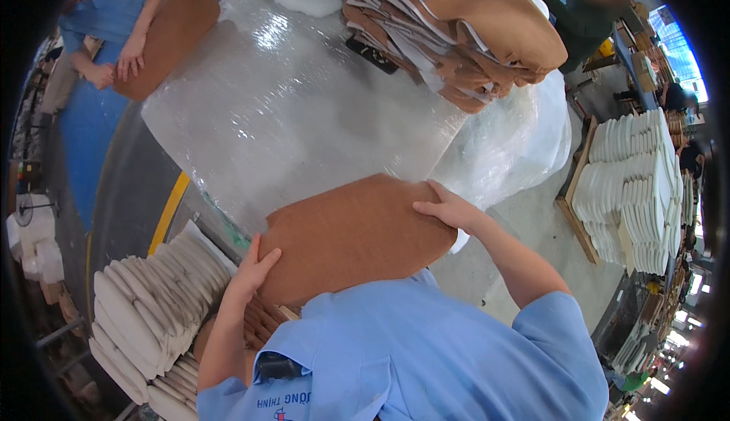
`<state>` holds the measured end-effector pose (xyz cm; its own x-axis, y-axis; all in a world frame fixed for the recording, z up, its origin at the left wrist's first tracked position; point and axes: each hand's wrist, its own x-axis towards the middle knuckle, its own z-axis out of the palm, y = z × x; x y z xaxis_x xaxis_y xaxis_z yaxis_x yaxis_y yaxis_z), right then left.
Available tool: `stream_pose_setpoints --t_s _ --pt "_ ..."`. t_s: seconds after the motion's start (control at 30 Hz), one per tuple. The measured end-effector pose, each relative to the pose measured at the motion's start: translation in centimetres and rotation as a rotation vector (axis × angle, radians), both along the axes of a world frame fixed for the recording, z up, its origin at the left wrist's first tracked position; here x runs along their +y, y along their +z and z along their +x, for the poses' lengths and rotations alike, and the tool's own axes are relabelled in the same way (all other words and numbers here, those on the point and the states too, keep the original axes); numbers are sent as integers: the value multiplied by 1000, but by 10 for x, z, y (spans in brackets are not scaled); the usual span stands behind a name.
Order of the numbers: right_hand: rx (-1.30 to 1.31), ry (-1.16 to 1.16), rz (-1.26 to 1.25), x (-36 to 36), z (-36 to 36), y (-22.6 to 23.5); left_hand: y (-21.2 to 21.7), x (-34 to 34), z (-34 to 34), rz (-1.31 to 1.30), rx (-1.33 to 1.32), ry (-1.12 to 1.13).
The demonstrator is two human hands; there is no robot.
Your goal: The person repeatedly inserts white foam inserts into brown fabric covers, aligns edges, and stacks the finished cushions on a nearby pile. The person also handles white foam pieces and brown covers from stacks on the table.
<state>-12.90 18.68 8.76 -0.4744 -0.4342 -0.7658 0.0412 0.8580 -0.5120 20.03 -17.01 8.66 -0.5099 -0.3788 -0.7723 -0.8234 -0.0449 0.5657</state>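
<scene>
A brown fabric-covered cushion with rounded ends is held in front of my chest, at the near edge of a plastic-wrapped block. My left hand grips its left end, thumb on the upper face. At the right end my right hand holds it the same way, fingers curled round the edge. The undersides of both hands' grips are hidden. More brown pieces show below the cushion, beside my left forearm.
A tall pile of brown covers stands on the wrapped block's far side. White pads are stacked at lower left, others on a pallet at right. At upper left a co-worker's hands touch another brown cushion.
</scene>
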Motion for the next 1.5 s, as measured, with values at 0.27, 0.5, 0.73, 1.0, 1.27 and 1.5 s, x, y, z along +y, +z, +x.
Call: stream_pose_setpoints --t_s 0.27,0.5,0.73,1.0,1.27,1.5 --pt "-116 -35 117 -47 -33 -42 -7 -15 -53 90 -351 104" --pt "18 293 200 -65 -67 -89 -62 -63 -67 349 -379 -9" --pt "1 656 119 -78 -87 -83 -66 -78 -75 374 -513 -51" --pt "-11 375 146 -72 -83 -95 -53 -68 -74 477 -463 70" --pt "74 68 -46 -44 -49 -83 -35 -45 -47 -3 -150 -57" --pt "277 -227 -282 -110 -83 -11 8 -65 -61 -289 154 202"
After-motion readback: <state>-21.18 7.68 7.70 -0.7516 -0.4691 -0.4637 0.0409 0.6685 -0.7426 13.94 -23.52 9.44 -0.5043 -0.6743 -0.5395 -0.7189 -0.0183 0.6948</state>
